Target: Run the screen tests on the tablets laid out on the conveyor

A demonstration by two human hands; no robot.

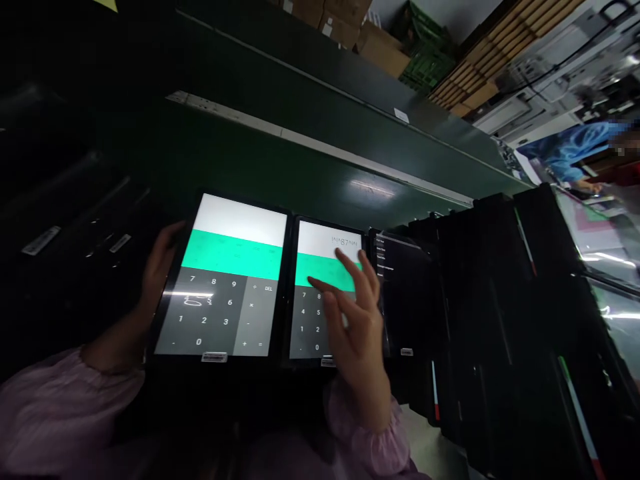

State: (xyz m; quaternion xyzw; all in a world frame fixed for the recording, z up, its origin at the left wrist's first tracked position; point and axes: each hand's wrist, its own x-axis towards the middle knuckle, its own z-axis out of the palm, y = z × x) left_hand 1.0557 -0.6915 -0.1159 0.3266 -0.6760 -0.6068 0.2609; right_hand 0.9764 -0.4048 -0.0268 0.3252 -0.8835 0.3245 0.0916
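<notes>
Two lit tablets lie side by side, each showing a calculator screen with a white band, a green band and grey number keys. My left hand (161, 263) is at the left edge of the left tablet (230, 287); its fingers are partly hidden behind that edge, so their grip is unclear. Over the middle tablet (307, 310), my right hand (357, 307) is open with fingers spread, holding nothing. Some characters, including "87", show in that tablet's white band. To the right lies a third tablet (407, 293) with a dark screen and small lines of white text.
Black devices (480, 300) fill the right side, with more dark, film-covered ones (60, 193) at the left. A metal strip (300, 140) crosses the green bench behind. Beyond are cardboard boxes (383, 50), green crates (425, 47) and a person in blue (575, 150).
</notes>
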